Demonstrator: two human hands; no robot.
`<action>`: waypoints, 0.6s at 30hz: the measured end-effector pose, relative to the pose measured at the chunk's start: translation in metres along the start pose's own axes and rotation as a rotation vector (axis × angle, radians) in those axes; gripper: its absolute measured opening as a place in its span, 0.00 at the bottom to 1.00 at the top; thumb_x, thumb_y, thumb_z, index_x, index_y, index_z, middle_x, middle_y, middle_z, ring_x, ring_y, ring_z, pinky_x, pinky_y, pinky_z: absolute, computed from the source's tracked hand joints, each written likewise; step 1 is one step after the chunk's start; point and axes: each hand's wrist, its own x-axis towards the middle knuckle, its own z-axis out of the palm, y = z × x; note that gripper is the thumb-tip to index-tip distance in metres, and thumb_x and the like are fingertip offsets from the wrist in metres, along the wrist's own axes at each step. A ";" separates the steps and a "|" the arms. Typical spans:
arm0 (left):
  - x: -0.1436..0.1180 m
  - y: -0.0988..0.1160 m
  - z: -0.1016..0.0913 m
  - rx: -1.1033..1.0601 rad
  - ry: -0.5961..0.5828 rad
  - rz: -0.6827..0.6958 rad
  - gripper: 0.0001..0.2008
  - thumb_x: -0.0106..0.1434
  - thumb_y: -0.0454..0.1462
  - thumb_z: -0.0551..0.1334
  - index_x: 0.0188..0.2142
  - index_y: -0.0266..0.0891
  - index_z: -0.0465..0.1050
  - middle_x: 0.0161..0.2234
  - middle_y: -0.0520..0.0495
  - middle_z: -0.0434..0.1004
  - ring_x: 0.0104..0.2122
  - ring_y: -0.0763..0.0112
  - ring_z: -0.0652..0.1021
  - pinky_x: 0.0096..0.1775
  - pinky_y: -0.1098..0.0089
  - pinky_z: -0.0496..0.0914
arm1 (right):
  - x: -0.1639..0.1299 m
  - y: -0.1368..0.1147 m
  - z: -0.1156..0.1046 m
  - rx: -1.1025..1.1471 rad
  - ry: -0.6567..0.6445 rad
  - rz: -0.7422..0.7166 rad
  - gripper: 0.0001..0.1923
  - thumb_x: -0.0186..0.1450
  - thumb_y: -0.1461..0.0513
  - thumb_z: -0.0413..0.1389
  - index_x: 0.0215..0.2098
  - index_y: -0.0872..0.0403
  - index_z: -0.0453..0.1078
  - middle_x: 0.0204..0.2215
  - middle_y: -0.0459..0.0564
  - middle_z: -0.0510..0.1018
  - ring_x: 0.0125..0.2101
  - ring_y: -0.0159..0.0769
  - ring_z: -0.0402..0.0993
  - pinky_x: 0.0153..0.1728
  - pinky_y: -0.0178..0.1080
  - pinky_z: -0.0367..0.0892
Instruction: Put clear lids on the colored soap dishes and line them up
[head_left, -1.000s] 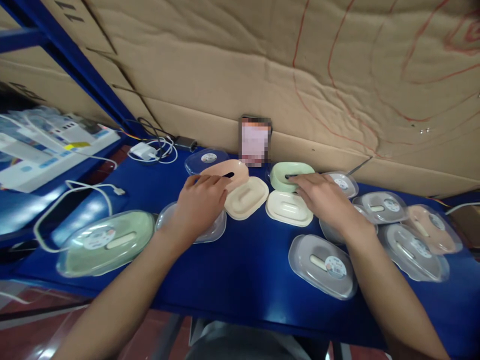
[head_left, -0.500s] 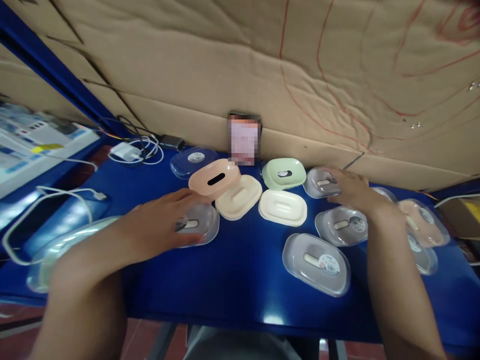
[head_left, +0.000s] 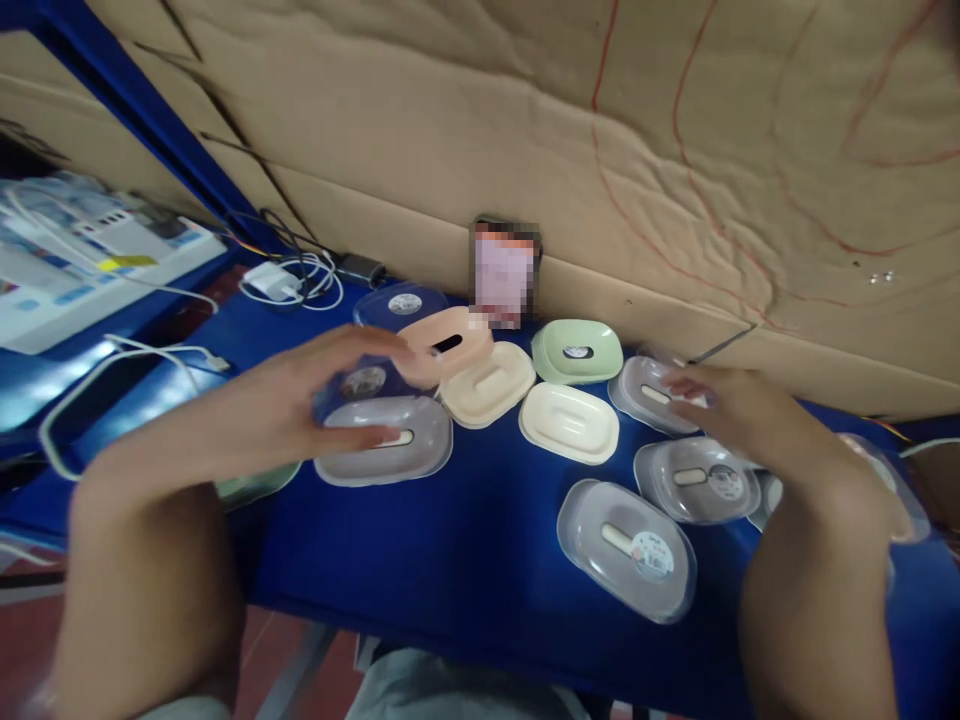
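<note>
My left hand [head_left: 300,405] is closed around a clear lid [head_left: 365,382] with a round sticker, thumb below and fingers above. A second clear lid [head_left: 405,455] lies just under it on the blue table [head_left: 465,540]. My right hand [head_left: 739,420] has its fingertips at the right edge of another clear lid [head_left: 649,395]; motion blur hides the grip. Between my hands sit a pink soap dish [head_left: 442,345], a green soap dish [head_left: 577,350] and two cream trays [head_left: 487,385] [head_left: 570,422].
More clear lids lie at the right [head_left: 697,480] and front [head_left: 626,550], and one at the back [head_left: 397,300]. A green covered dish [head_left: 255,485] is mostly hidden by my left arm. A phone [head_left: 504,270] leans on the cardboard wall. A charger and cables [head_left: 285,282] and boxes [head_left: 75,280] are at the left.
My left hand moved off the pink dish onto a clear lid and raised it. My right hand left the green dish and reached the clear lid to its right.
</note>
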 end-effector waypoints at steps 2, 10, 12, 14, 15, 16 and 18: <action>0.011 0.001 0.002 0.037 0.196 -0.002 0.31 0.71 0.53 0.64 0.68 0.46 0.64 0.67 0.47 0.71 0.64 0.59 0.73 0.66 0.56 0.68 | 0.003 -0.008 0.008 -0.077 -0.117 0.049 0.23 0.71 0.57 0.58 0.63 0.50 0.75 0.57 0.56 0.83 0.55 0.54 0.81 0.55 0.48 0.73; 0.043 -0.005 0.052 0.258 0.153 -0.089 0.27 0.76 0.46 0.59 0.71 0.43 0.61 0.73 0.35 0.63 0.73 0.46 0.64 0.70 0.33 0.54 | 0.023 -0.042 0.025 -0.324 -0.205 0.137 0.24 0.73 0.58 0.56 0.66 0.48 0.70 0.52 0.64 0.83 0.52 0.65 0.82 0.47 0.58 0.76; 0.039 0.006 0.049 0.303 0.165 -0.101 0.26 0.78 0.46 0.56 0.70 0.42 0.62 0.72 0.34 0.64 0.72 0.44 0.66 0.69 0.33 0.56 | 0.024 -0.042 0.026 -0.313 -0.186 0.117 0.23 0.75 0.59 0.52 0.67 0.49 0.70 0.51 0.65 0.84 0.51 0.64 0.83 0.47 0.58 0.76; 0.028 0.017 0.040 0.316 0.188 -0.094 0.24 0.78 0.49 0.55 0.66 0.42 0.68 0.67 0.34 0.72 0.65 0.45 0.74 0.64 0.41 0.67 | 0.022 -0.038 0.025 -0.276 -0.168 0.090 0.24 0.76 0.59 0.49 0.68 0.51 0.69 0.53 0.65 0.83 0.52 0.62 0.83 0.51 0.57 0.75; 0.020 0.021 0.035 0.314 0.180 -0.090 0.23 0.77 0.52 0.57 0.62 0.43 0.72 0.62 0.36 0.76 0.60 0.46 0.78 0.60 0.46 0.72 | 0.021 -0.035 0.024 -0.256 -0.151 0.076 0.25 0.77 0.60 0.48 0.69 0.52 0.68 0.54 0.65 0.83 0.53 0.62 0.82 0.53 0.57 0.74; 0.012 0.023 0.031 0.314 0.136 -0.093 0.22 0.75 0.54 0.59 0.58 0.45 0.74 0.57 0.39 0.80 0.55 0.47 0.81 0.56 0.48 0.74 | 0.019 -0.032 0.022 -0.240 -0.126 0.056 0.25 0.77 0.60 0.46 0.69 0.53 0.67 0.54 0.66 0.83 0.54 0.61 0.82 0.55 0.57 0.73; -0.006 0.024 0.029 0.317 0.018 -0.118 0.21 0.68 0.57 0.65 0.53 0.51 0.77 0.49 0.43 0.83 0.47 0.46 0.83 0.49 0.49 0.77 | 0.015 -0.025 0.016 -0.210 -0.057 -0.002 0.25 0.78 0.61 0.42 0.68 0.56 0.68 0.55 0.67 0.83 0.56 0.61 0.81 0.57 0.56 0.72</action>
